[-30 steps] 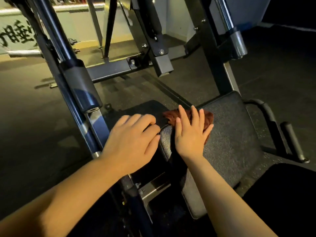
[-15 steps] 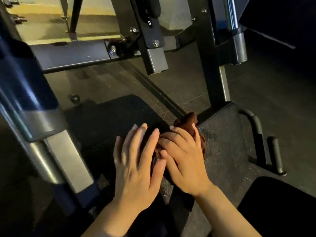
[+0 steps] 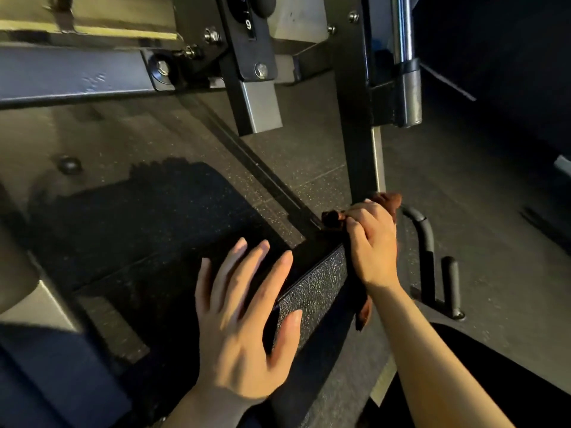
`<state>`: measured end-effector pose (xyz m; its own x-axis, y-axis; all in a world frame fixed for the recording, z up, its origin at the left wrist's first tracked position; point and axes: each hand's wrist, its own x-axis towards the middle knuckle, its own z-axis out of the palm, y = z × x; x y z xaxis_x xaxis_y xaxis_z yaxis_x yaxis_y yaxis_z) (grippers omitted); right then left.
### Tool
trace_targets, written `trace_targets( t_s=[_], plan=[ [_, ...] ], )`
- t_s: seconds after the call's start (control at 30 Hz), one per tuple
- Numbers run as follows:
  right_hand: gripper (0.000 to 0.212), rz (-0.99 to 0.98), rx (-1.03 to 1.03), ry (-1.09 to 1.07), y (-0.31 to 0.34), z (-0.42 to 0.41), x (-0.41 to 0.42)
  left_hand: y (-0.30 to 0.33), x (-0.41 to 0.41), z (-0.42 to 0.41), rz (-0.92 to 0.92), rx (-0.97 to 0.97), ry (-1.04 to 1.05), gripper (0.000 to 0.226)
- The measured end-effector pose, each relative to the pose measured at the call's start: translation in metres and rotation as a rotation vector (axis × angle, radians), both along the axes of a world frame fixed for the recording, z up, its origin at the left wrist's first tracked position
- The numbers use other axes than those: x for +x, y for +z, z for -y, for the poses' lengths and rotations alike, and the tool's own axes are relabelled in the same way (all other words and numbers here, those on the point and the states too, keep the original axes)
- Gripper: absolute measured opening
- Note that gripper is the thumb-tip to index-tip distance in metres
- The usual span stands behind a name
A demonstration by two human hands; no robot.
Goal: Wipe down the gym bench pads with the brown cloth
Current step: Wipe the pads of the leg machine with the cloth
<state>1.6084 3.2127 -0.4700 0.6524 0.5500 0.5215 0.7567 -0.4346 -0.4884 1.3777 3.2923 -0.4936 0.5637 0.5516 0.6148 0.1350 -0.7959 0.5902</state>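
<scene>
Both hands are low in my view. My right hand (image 3: 372, 242) has its fingers curled round the brown cloth (image 3: 387, 200) and holds it at the far end of the pad (image 3: 312, 295), right against the base of the black upright (image 3: 360, 156). Bits of cloth stick out past the knuckles on both sides, and a darker strip shows under my wrist, which I take to be more of the same cloth, though the light is too poor to be sure. My left hand (image 3: 244, 322) is spread wide and holds nothing; its thumb lies on the pad's textured face and its fingers reach over the pad's left edge. A curved black handle (image 3: 425, 233) stands just right of the cloth hand. Dark speckled floor (image 3: 309, 180) lies beyond the pad. I see no containers here.
</scene>
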Motion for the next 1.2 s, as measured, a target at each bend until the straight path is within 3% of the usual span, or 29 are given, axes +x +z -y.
trace_targets(
  t_s=[0.2,0.37,0.5,0.77,0.93,1.07,1.2],
  plan=[
    [0.03,-0.055,-0.041,0.029,0.007,-0.005,-0.072,0.001,-0.006,-0.001,-0.034,-0.004,-0.009,0.054],
    [0.025,-0.02,-0.113,0.334,0.017,-0.003,-0.152,0.016,-0.026,-0.021,0.038,0.06,0.088,0.042],
    [0.033,0.15,-0.253,0.483,0.025,0.0,-0.127,0.02,-0.038,-0.038,0.006,0.102,0.071,0.043],
    [0.045,0.199,-0.273,0.18,0.016,0.018,-0.002,0.025,0.002,-0.011,0.012,0.073,-0.106,0.039],
    [0.053,-0.1,-0.357,-0.113,0.025,0.008,0.057,0.019,0.016,-0.005,0.047,-0.047,-0.054,0.042],
    [0.037,-0.235,-0.499,-0.219,0.038,-0.003,0.08,0.019,0.016,-0.003,0.054,-0.059,-0.017,0.043],
    [0.063,-0.089,-0.445,-0.177,0.035,-0.01,0.051,0.018,0.016,-0.003,0.068,-0.046,-0.015,0.043]
  ],
)
